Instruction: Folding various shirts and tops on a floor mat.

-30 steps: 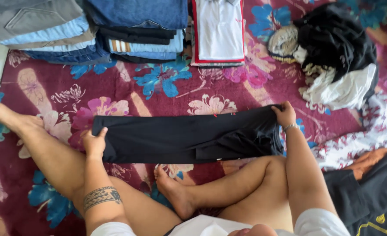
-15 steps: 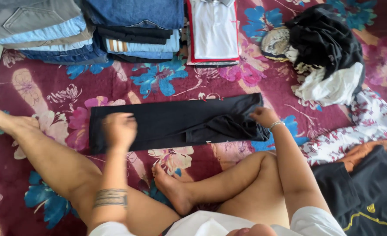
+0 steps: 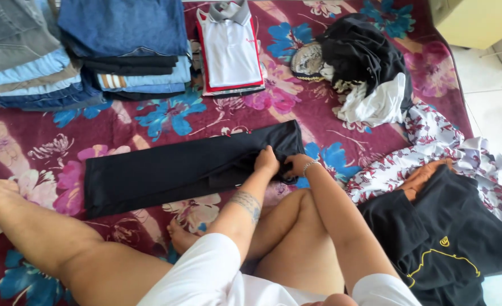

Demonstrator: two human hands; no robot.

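Observation:
A pair of black trousers (image 3: 166,170) lies folded lengthwise on the maroon flowered blanket (image 3: 160,116), running from left to upper right. My left hand (image 3: 266,161), on a tattooed forearm, rests on the right end of the trousers, fingers pressed into the bunched waist fabric. My right hand (image 3: 296,165), with a bracelet on the wrist, grips the same bunched end right beside it. The two hands almost touch. My bare legs are crossed just below the trousers.
Stacks of folded jeans (image 3: 30,62) and dark folded clothes (image 3: 132,51) stand at the back left, a folded white polo shirt (image 3: 230,48) beside them. A heap of black and white garments (image 3: 370,73) lies at the back right. A black shirt (image 3: 449,238) and patterned cloth (image 3: 432,147) lie right.
My left hand has crossed from the trousers' left end to the right end, joining my right hand there. The view has shifted rightward, and the trousers now lie at a slant.

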